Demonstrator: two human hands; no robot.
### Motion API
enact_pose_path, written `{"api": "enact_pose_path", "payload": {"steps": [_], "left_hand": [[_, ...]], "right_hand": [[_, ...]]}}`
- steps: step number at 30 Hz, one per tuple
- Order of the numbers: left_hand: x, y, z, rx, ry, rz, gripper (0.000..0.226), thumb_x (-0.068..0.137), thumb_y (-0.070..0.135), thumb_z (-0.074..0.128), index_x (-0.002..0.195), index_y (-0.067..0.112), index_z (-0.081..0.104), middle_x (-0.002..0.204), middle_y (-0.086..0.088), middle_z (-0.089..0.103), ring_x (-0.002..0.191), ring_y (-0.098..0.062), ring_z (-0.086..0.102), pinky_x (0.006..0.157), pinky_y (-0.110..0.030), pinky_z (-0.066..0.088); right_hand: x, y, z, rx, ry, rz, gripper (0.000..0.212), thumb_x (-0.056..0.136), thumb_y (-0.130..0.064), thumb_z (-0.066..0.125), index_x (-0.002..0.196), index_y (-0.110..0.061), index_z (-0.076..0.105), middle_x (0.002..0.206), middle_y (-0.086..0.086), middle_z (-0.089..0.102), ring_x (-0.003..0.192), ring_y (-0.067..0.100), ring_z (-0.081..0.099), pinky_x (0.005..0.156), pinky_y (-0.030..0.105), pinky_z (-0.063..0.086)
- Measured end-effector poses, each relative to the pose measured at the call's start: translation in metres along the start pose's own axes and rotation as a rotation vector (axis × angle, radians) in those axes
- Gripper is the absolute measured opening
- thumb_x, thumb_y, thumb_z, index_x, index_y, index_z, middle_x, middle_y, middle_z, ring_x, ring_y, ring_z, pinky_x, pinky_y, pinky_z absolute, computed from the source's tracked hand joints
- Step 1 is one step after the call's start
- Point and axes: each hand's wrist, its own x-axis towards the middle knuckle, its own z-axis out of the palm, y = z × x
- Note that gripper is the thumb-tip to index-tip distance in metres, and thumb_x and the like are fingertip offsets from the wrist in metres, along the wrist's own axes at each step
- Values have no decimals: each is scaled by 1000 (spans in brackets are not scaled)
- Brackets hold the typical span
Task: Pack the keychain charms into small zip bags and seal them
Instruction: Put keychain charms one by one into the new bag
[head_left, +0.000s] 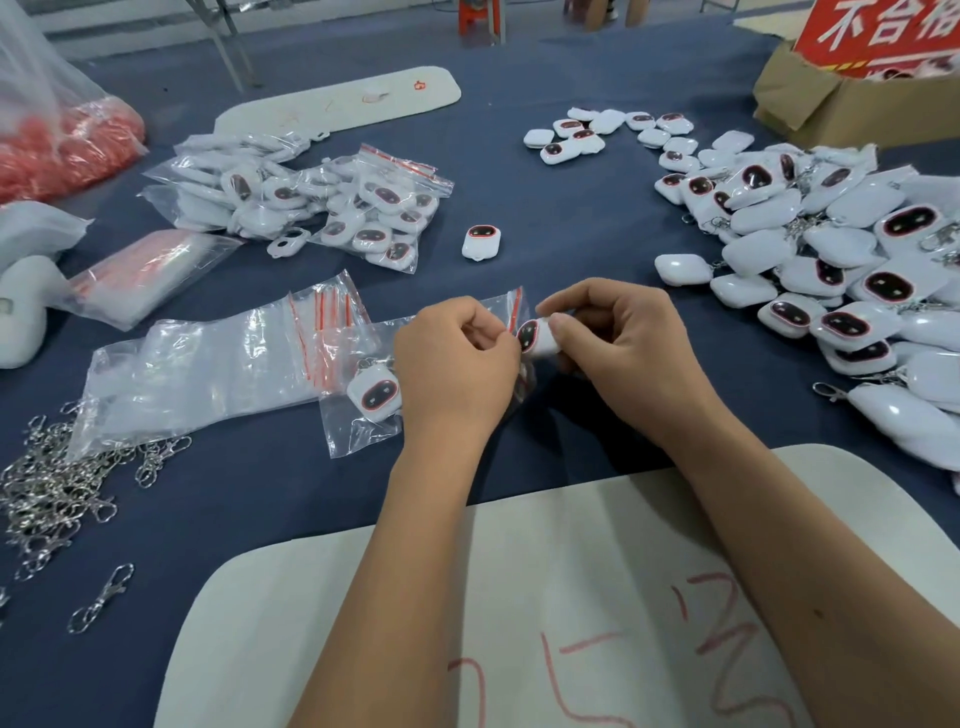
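Charm pinched in right hand, left hand gripping zip bag — mouth open

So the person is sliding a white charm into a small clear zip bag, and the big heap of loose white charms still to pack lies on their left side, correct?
Nearly. In the head view the right hand does push a white oval charm with a dark red-rimmed face into the small clear zip bag that the left hand holds, but the big heap of loose white charms lies on their right side, not their left.

Small packing workshop, blue-cloth worktable, heaped white charms, bagged batches, loose metal clasps, cardboard reject box
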Motion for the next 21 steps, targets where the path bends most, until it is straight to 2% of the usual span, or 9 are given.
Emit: {"api": "enact_pose_path", "payload": {"steps": [2, 4, 6, 9, 11, 13, 15, 18, 21], "left_hand": [[-1, 2, 0, -31, 13, 38, 12, 76, 11, 72, 67, 18, 70, 61, 7, 68, 60, -8, 64, 63, -28, 54], [-2, 5, 0, -61, 18, 89, 12, 77, 10, 72, 67, 17, 69, 60, 7, 67, 60, -10, 64, 61, -27, 53], [-4, 8, 1, -98, 30, 129, 12, 78, 9, 73, 69, 14, 68, 60, 5, 66, 58, -11, 62, 58, -22, 50], [-5, 10, 3, -139, 49, 150, 16, 81, 10, 75, 69, 14, 66, 59, 6, 63, 57, -10, 59, 54, -12, 43], [-4, 10, 3, -145, 64, 154, 16, 81, 9, 75, 69, 13, 65, 59, 6, 63, 57, -10, 58, 54, -11, 42], [-4, 10, 3, -155, 93, 163, 14, 80, 7, 72, 69, 13, 65, 59, 7, 63, 56, -8, 58, 55, -11, 42], [-5, 12, 3, -161, 129, 174, 14, 80, 5, 69, 69, 13, 65, 60, 8, 63, 58, -7, 58, 56, -10, 42], [-6, 14, 3, -192, 166, 194, 15, 81, 6, 69, 70, 15, 65, 61, 8, 64, 59, -8, 60, 57, -9, 42], [-7, 15, 4, -218, 180, 221, 16, 82, 5, 69, 70, 15, 64, 62, 7, 64, 59, -11, 60, 57, -13, 46]], "right_hand": [[0, 0, 2, -74, -27, -21, 15, 95, -9, 64, 95, -16, 78, 68, 10, 71, 64, 32, 61, 65, 41, 54], [-1, 0, 4, -125, -45, -51, 15, 96, -11, 65, 97, -17, 79, 69, 9, 72, 68, 34, 63, 65, 41, 53], [0, 0, 5, -137, -32, -78, 11, 98, -15, 69, 104, -18, 77, 70, 8, 70, 67, 32, 62, 64, 38, 51], [2, 2, 1, 25, 44, -46, 15, 94, -18, 78, 106, -15, 68, 78, 10, 71, 65, 21, 63, 66, 33, 53], [3, 1, 0, 139, 64, -46, 12, 93, -10, 78, 101, -10, 70, 87, 9, 75, 72, 12, 67, 70, 29, 56], [2, 1, 2, 190, 2, -65, 9, 95, 2, 70, 100, -4, 74, 85, 3, 77, 68, 7, 66, 68, 22, 54], [2, 1, 3, 165, -98, -69, 21, 96, 10, 61, 103, -3, 76, 76, -7, 74, 61, 6, 62, 62, 18, 49], [0, -1, 5, 68, -224, -83, 37, 93, 17, 53, 109, -7, 76, 76, -12, 73, 55, 4, 60, 58, 15, 46], [-1, -2, 8, -34, -88, -77, 30, 90, 9, 63, 105, -12, 77, 81, -12, 75, 55, 2, 63, 61, 15, 47]]}}
